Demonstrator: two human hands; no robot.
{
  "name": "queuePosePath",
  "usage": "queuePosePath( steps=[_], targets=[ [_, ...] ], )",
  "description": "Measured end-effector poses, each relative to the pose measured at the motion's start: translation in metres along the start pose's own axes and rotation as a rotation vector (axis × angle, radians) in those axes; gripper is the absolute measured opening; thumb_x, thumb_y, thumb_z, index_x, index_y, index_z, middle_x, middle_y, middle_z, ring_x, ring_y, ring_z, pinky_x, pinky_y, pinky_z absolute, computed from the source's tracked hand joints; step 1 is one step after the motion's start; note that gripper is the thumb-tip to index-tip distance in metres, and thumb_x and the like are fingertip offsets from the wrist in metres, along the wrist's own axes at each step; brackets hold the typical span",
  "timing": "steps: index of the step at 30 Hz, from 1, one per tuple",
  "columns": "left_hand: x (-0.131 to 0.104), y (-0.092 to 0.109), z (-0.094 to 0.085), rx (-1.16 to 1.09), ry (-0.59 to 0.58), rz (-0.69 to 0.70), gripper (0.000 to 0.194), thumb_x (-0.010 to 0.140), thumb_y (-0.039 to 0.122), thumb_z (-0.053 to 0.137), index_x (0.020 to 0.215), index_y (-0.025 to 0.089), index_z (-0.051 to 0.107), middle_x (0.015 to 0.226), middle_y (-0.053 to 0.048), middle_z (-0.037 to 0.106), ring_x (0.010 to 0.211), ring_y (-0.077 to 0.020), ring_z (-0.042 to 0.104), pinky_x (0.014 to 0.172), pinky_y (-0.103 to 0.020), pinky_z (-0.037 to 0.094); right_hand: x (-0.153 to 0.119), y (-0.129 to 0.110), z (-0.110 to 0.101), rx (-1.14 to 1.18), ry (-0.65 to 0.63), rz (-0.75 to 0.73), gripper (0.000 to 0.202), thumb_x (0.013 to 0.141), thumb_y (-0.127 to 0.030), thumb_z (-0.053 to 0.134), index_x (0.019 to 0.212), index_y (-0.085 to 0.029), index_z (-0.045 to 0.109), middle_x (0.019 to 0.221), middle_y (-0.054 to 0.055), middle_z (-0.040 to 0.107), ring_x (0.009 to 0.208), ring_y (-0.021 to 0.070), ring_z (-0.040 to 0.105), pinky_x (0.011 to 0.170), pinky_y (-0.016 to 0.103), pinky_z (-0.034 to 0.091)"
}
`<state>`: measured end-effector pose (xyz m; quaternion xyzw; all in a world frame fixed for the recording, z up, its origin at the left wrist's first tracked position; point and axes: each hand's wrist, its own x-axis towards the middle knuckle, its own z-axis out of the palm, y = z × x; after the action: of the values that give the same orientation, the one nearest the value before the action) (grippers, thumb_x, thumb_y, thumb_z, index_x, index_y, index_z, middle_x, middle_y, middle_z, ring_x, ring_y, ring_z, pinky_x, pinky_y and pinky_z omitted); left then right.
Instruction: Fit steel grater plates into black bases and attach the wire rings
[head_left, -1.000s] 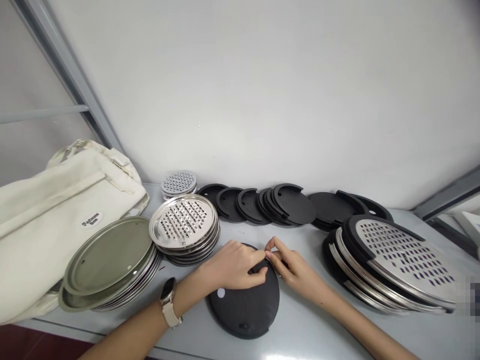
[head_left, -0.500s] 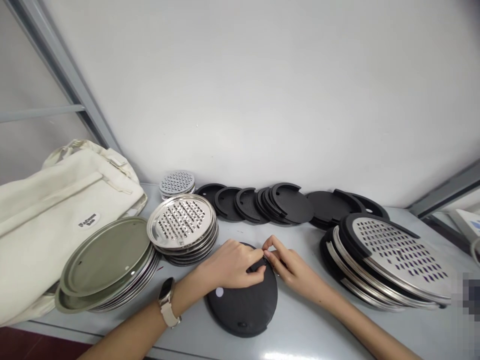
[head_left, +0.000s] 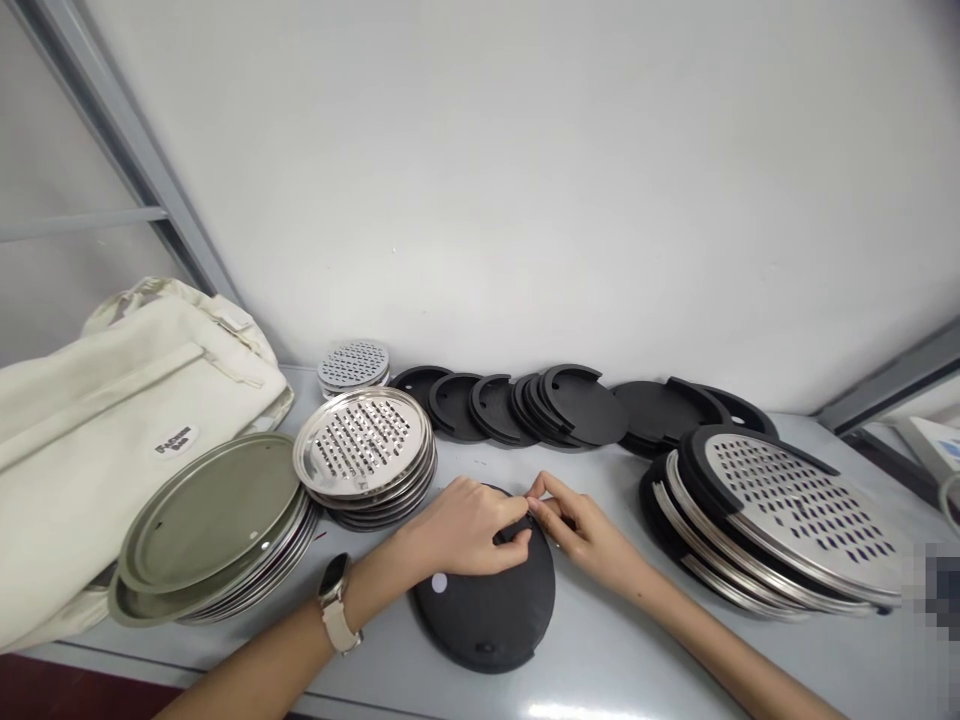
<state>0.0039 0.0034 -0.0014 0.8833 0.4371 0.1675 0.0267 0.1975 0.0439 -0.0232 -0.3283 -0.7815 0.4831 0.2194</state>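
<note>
A round black disc (head_left: 487, 620) lies on the grey table at the front centre, with a white dot near its left side and a small dark knob near its front edge. Over its upper part, my left hand (head_left: 469, 525) is closed, thumb and fingers bent at the disc's far right rim. My right hand (head_left: 574, 525) pinches at that same rim from the right, its fingertips touching those of my left hand. Whatever small part the fingertips hold is hidden. A watch is on my left wrist.
Green plates (head_left: 217, 515) and metal grater discs (head_left: 364, 445) are stacked at left, beside a cream bag (head_left: 112, 420). Black rings and discs (head_left: 585, 405) line the wall. A pile of large grater discs (head_left: 802, 510) stands at right on the table (head_left: 600, 660).
</note>
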Motion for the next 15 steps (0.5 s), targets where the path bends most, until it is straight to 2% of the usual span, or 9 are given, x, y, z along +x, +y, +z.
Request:
queuePosePath(
  steps=[4, 9, 15],
  targets=[
    [0.0, 0.001, -0.001, -0.004, -0.01, 0.002, 0.012, 0.083, 0.028, 0.049, 0.076, 0.02, 0.054, 0.061, 0.003, 0.06, 0.053, -0.0132, 0.054, 0.05, -0.03, 0.022, 0.0, 0.001, 0.0, 0.012, 0.017, 0.005, 0.03, 0.097, -0.045, 0.037, 0.081, -0.02, 0.04, 0.054, -0.009, 0.031, 0.051, 0.0087, 0.025, 0.05, 0.022, 0.021],
    [0.0, 0.0, -0.001, -0.011, -0.029, 0.006, 0.011, 0.084, 0.028, 0.05, 0.079, 0.02, 0.055, 0.063, 0.002, 0.061, 0.055, -0.0144, 0.056, 0.051, -0.029, 0.024, -0.001, 0.0, 0.005, -0.004, 0.059, 0.015, 0.031, 0.097, -0.045, 0.037, 0.081, -0.02, 0.042, 0.055, -0.008, 0.034, 0.052, 0.0095, 0.03, 0.051, 0.022, 0.024],
    [0.001, 0.0, -0.001, -0.019, -0.014, 0.001, 0.01, 0.084, 0.028, 0.05, 0.078, 0.02, 0.054, 0.063, 0.002, 0.062, 0.056, -0.014, 0.056, 0.051, -0.028, 0.023, -0.005, -0.003, 0.012, -0.034, 0.149, 0.011, 0.027, 0.097, -0.041, 0.037, 0.081, -0.02, 0.042, 0.059, -0.005, 0.048, 0.056, 0.0111, 0.04, 0.055, 0.021, 0.031]
  ],
)
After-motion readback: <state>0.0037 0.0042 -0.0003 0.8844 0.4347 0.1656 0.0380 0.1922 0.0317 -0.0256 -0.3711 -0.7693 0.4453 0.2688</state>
